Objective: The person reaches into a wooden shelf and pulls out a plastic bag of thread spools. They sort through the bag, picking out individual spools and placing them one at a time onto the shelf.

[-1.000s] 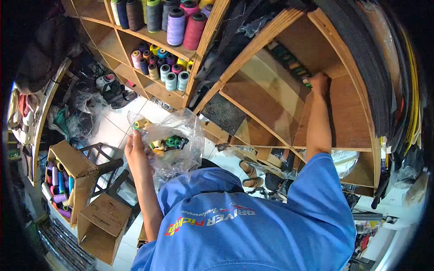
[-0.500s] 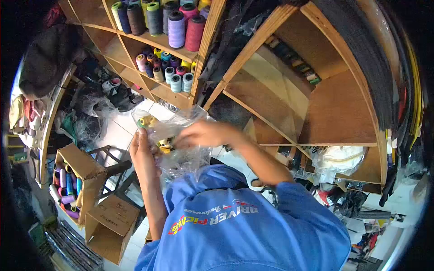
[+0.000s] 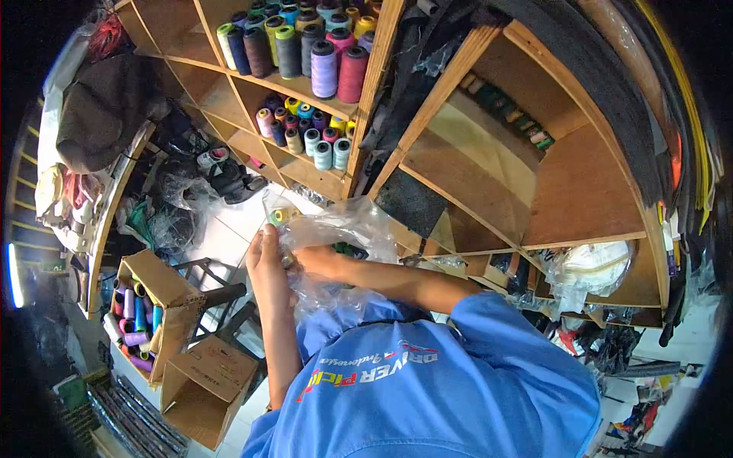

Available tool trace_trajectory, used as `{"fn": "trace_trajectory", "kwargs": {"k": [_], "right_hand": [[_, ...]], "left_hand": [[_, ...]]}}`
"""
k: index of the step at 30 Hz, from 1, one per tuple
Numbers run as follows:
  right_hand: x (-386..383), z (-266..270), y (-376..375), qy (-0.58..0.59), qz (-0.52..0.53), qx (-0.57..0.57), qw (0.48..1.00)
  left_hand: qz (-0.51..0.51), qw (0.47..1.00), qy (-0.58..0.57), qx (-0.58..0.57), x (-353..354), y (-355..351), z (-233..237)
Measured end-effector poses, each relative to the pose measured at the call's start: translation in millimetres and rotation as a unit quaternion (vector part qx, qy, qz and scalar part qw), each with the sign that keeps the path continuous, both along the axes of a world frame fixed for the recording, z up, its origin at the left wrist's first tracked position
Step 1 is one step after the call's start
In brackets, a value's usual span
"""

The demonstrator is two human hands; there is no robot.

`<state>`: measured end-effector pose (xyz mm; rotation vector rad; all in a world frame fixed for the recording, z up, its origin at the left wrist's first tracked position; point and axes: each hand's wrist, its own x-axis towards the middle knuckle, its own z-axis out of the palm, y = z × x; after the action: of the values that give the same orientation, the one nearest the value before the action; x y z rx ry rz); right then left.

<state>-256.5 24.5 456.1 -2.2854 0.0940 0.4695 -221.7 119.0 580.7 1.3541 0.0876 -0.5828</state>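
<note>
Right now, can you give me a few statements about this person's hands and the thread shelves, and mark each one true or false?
1. The left hand grips a clear plastic bag. True.
2. The right hand hangs free at the person's side. False: it reaches into the bag.
3. Large thread cones stand in the wooden shelving. True.
4. The open cardboard box holds shoes. False: it holds thread spools.
</note>
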Motion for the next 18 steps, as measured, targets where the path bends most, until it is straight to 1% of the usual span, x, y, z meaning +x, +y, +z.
{"fn": "trace_trajectory", "kwargs": {"k": [1, 3, 4, 5, 6, 7, 8, 9, 10, 11, 12, 13, 14, 15, 16, 17, 18], "right_hand": [[-1.1, -1.5, 1.1, 0.026, -0.009, -0.004, 1.000], [-13.0, -1.1, -5.4, -0.101, -0.016, 0.020, 0.995], [-20.3, 13.0, -11.9, -0.164, -0.020, 0.032, 0.986], [-28.5, 28.4, -20.4, -0.129, -0.017, 0.069, 0.989], [-34.9, 76.3, -30.2, -0.093, -0.014, 0.106, 0.990], [-43.2, 104.0, -42.7, -0.057, -0.011, 0.143, 0.988], [-54.4, 92.9, -58.9, -0.107, -0.031, 0.223, 0.968], [-61.9, 122.2, -75.3, -0.077, -0.097, 0.288, 0.950], [-71.7, 135.3, -96.7, -0.100, -0.148, 0.347, 0.921], [-77.1, 148.9, -117.7, -0.177, -0.198, 0.281, 0.922], [-79.0, 152.6, -172.4, -0.226, -0.297, 0.343, 0.862], [-82.7, 169.5, -183.6, -0.270, -0.429, 0.280, 0.815], [-85.1, 138.7, -230.5, -0.340, -0.468, 0.225, 0.784], [-80.8, 142.9, -249.7, -0.346, -0.526, 0.255, 0.734], [-79.3, 136.2, -274.4, -0.415, -0.490, 0.244, 0.727], [-74.6, 139.8, -286.6, -0.410, -0.509, 0.298, 0.695], [-67.0, 144.1, -298.1, -0.403, -0.524, 0.352, 0.662]], "left_hand": [[-0.024, 1.000, -0.002, -0.001, 2.2, 3.4, -0.1], [-0.006, 1.000, 0.007, 0.004, 2.7, 3.4, 2.2], [0.002, 1.000, 0.011, 0.007, 3.5, 3.2, 3.4], [0.001, 1.000, 0.012, 0.008, 4.7, 3.7, 4.4], [0.000, 1.000, 0.013, 0.010, 5.7, 4.7, 5.4], [-0.001, 1.000, 0.013, 0.012, 6.4, 4.9, 6.1], [0.020, 1.000, 0.008, 0.013, 5.9, 2.4, 7.1], [0.040, 0.999, 0.001, 0.015, 4.9, -1.7, 8.7], [0.060, 0.998, -0.005, 0.016, 4.5, -4.2, 9.8], [0.046, 0.999, 0.004, 0.007, 5.7, -1.2, 7.3], [0.033, 0.999, 0.008, -0.004, 9.0, 5.2, 3.1], [0.020, 1.000, 0.016, -0.013, 10.3, 9.5, 0.6], [0.031, 0.999, 0.005, 0.000, 8.9, 9.4, 4.0], [0.043, 0.999, -0.006, 0.013, 7.1, 8.1, 9.6], [0.054, 0.998, -0.018, 0.025, 6.2, 7.7, 13.1], [0.027, 0.999, -0.009, 0.023, 8.1, 14.7, 10.6], [0.030, 0.999, -0.006, 0.019, 7.0, 17.3, 9.7]]}}
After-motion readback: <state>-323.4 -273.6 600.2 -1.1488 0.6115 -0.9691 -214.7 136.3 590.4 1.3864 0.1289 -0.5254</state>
